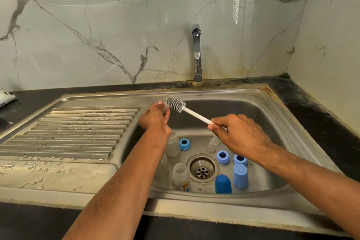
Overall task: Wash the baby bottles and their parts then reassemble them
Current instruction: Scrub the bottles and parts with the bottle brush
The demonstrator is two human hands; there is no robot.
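Above the left side of the steel sink (253,99), the left hand (153,117) has its fingers curled around a small clear part (163,105), probably a teat, though it is too hidden by the fingers to be sure. The grey ribbed head of the bottle brush (176,104) lies right against that part, and the brush's white handle slants down to the right hand (239,134), whose thumb and fingers pinch the handle near its lower end.

Down in the basin, under the left forearm, a clear bottle (172,144) stands upright with a blue ring (184,144) just beside it. A second clear bottle (162,165) stands nearer, partly hidden by the arm, and a third printed bottle (181,177) stands open-mouthed by the drain (202,167). Beneath the right hand sit two clear teats (212,143), touching or nearly so. To the right of the drain are two more blue rings (223,157), close together, with a light blue cap (240,175) standing mouth down in front of them and a darker blue cap (223,184) just beside it, nearer the front wall.

Behind the basin a chrome tap (197,52) rises against the marble-patterned wall (97,25). A ribbed draining board (78,132) extends to the left, wet in patches, and a dark countertop (311,113) frames the sink.
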